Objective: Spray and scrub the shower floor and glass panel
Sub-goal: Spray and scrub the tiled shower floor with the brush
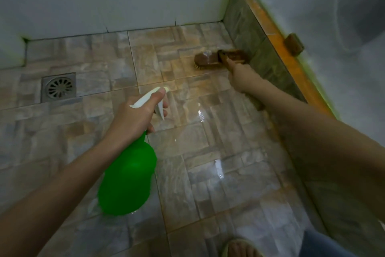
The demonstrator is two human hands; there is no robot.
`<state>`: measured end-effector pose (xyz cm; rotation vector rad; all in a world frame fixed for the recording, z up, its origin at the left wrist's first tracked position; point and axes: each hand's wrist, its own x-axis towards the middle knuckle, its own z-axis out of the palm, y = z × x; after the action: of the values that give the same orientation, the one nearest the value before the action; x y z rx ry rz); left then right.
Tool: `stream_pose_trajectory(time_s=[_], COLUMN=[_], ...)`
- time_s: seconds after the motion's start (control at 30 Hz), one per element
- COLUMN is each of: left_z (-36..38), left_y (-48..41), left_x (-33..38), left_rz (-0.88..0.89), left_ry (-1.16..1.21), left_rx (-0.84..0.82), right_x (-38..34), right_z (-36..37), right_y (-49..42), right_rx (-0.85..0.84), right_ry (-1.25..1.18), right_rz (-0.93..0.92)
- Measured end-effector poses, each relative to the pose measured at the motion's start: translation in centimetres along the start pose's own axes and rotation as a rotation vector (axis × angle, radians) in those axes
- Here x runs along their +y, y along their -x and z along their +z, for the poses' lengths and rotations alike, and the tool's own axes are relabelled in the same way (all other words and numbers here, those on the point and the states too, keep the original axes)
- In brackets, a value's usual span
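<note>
holding spray bottle (129,175) in left grip (137,117); brush (206,59) in right grip (235,73), on floor (208,152)

No text, brand or number can be read on the spray bottle (129,175) or the brush (205,59).

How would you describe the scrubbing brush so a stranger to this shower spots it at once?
Follow the tiled shower floor to its far right edge, where a low tiled kerb runs. At the kerb's foot the right hand grips a brown scrubbing brush, bristles down on the tiles. Unlike the small brown block atop the kerb, it has bristles and lies on the floor.
</note>
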<state>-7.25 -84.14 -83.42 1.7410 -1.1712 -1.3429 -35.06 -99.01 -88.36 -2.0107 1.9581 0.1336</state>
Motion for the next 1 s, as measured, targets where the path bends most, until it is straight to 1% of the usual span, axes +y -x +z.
stream_pose_trajectory(time_s=[0.17,0.23,0.37,0.47,0.57,0.63,0.73,0.8,0.83,0.87,0.93,0.97,1.0], left_z=[-1.4,-1.9,-2.7,-3.5,-4.2,-4.7,-5.4,-6.1,-6.4,-6.8,-7.5,-8.0,-8.4], left_y=[-0.9,-1.2,-1.9,-2.3,-2.3,-2.4,-2.3,-2.3,-2.3,-2.4,-2.4,-2.4,-2.3], left_x=[0.6,0.9,1.3,1.0,0.6,0.4,0.2,-0.2,-0.4,-0.6,-0.8,-1.0,-1.2], left_rz=[0.015,0.031,0.051,0.036,-0.012,-0.039,-0.041,-0.033,-0.035,-0.039,-0.044,-0.040,-0.040], left_ry=[0.016,0.009,0.064,0.083,0.103,0.107,0.117,0.116,0.116,0.125,0.149,0.157,0.156], left_rx=[0.067,0.093,0.124,0.130,0.152,0.168,0.156,0.160,0.165,0.177,0.189,0.193,0.195], right_x=[-1.0,-0.9,-1.8,-3.0,-4.2,-4.3,-4.4,-6.1,-7.8,-9.7,-13.1,-14.3,-15.3], right_z=[1.6,0.7,-2.6,0.1,3.4,2.8,-0.3,-0.9,-0.3,0.3,2.0,2.4,2.4], right_y=[1.9,-0.4,-6.0,-4.1,-0.4,-2.9,-9.9,-12.2,-12.0,-11.0,-8.3,-7.6,-7.9], right_rx=[0.004,0.025,0.018,0.065,0.044,0.092,0.136,0.157,0.154,0.144,0.077,0.032,0.018], right_ry=[-0.023,0.001,-0.062,-0.090,-0.032,-0.025,-0.084,-0.062,-0.061,-0.075,-0.105,-0.096,-0.062], right_rz=[0.028,0.034,0.028,0.019,0.013,0.005,0.034,0.084,0.112,0.082,-0.073,-0.140,-0.167])
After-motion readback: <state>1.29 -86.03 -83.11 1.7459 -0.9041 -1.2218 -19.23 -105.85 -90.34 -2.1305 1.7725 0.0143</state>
